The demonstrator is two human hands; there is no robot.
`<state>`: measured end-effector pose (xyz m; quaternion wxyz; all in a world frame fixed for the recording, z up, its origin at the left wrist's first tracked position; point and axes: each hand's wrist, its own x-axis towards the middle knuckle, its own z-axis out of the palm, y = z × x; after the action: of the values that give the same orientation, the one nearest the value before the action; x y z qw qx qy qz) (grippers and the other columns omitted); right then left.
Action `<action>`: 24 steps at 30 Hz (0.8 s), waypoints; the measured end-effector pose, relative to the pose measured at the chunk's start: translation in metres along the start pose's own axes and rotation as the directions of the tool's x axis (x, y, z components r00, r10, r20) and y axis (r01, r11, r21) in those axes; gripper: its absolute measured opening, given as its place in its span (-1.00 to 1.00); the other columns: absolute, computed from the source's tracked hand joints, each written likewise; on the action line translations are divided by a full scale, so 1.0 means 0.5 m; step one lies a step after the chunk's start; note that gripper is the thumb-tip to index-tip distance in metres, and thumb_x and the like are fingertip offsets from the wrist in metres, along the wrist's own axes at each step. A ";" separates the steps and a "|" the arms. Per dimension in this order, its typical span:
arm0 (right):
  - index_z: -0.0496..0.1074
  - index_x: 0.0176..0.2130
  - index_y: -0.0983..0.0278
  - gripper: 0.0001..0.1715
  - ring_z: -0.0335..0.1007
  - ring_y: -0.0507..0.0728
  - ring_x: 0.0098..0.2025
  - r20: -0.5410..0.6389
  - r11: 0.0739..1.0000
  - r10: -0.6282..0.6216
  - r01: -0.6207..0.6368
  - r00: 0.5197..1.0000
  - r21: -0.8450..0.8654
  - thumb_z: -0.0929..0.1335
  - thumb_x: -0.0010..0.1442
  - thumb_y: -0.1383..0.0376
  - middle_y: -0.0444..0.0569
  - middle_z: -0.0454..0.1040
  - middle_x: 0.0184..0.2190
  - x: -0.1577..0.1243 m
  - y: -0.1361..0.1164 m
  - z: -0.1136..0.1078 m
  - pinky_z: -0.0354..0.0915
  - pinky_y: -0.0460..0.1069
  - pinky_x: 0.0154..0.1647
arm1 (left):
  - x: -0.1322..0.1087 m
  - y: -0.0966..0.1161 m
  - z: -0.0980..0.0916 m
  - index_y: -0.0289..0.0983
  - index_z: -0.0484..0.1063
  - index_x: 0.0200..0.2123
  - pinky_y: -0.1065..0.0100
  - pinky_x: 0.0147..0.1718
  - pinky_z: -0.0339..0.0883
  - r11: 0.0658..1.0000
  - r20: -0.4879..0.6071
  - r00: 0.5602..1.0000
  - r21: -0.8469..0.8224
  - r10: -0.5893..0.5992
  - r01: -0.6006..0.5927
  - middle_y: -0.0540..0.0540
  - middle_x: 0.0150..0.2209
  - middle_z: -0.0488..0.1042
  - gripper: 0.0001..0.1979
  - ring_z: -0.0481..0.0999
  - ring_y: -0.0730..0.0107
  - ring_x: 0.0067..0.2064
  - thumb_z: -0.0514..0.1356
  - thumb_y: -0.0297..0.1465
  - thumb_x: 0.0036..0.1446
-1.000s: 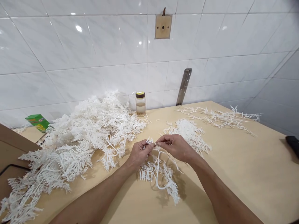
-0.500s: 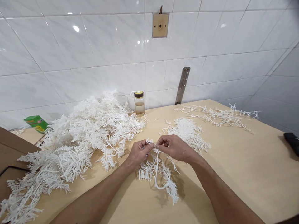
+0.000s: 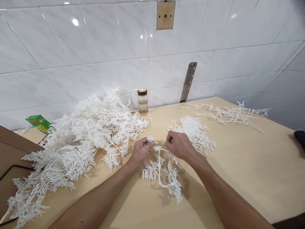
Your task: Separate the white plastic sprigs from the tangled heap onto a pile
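Observation:
My left hand (image 3: 140,151) and my right hand (image 3: 179,146) are both closed in a pinch on a white plastic sprue (image 3: 163,173), a branching frame with comb-like rows of small parts. The hands are a short way apart over the wooden table (image 3: 238,165). Most of the sprue hangs and rests on the table just in front of them. A small heap of broken-off white pieces (image 3: 194,132) lies right behind my right hand.
A big pile of white sprues (image 3: 81,136) covers the table's left half. Stripped white stems (image 3: 224,113) lie at the back right. A glass jar with a dark lid (image 3: 143,101) stands by the tiled wall. A green carton (image 3: 38,123) sits far left, a dark object (image 3: 300,137) at the right edge.
My hands have drawn slightly apart, the right one twisting away from the left while both keep hold of the sprue. The view has tilted down a little.

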<state>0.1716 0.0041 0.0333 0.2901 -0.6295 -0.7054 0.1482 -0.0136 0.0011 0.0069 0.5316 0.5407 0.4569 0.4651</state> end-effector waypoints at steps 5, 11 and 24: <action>0.48 -0.35 0.25 -0.88 0.38 0.09 -0.50 -0.251 0.991 0.133 -0.126 0.959 0.042 0.32 0.09 0.33 -0.08 0.51 -0.50 0.014 0.034 -0.016 0.25 0.00 -0.37 | 0.005 0.012 -0.008 -0.30 0.34 -0.50 0.48 -0.63 -0.05 0.998 0.093 0.994 -0.033 -0.050 0.054 0.10 -0.65 0.20 -0.59 0.12 0.62 -0.62 0.33 -0.08 0.00; 0.59 -0.24 0.23 -0.71 0.44 0.10 -0.44 -0.041 0.966 -0.006 0.016 0.999 0.258 0.34 0.17 0.14 -0.03 0.58 -0.38 0.003 0.012 -0.025 0.30 -0.02 -0.38 | 0.002 0.017 -0.008 -0.31 0.41 -0.41 0.49 -0.65 0.00 0.999 0.171 0.984 0.012 -0.054 0.052 0.10 -0.62 0.24 -0.57 0.15 0.62 -0.63 0.32 -0.03 0.00; 0.59 -0.32 0.22 -0.78 0.39 0.05 -0.48 0.073 0.969 -0.190 0.175 0.979 0.176 0.33 0.21 0.25 -0.10 0.57 -0.47 -0.011 -0.017 0.001 0.23 -0.06 -0.40 | 0.001 0.017 -0.007 -0.29 0.35 -0.49 0.49 -0.67 -0.04 0.996 0.171 0.982 0.039 -0.084 0.078 0.14 -0.68 0.16 -0.55 0.09 0.63 -0.67 0.31 0.00 0.00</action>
<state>0.1645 -0.0024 0.0367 0.3230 -0.5278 -0.7576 0.2080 -0.0169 0.0020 0.0155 0.5787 0.5684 0.4383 0.3872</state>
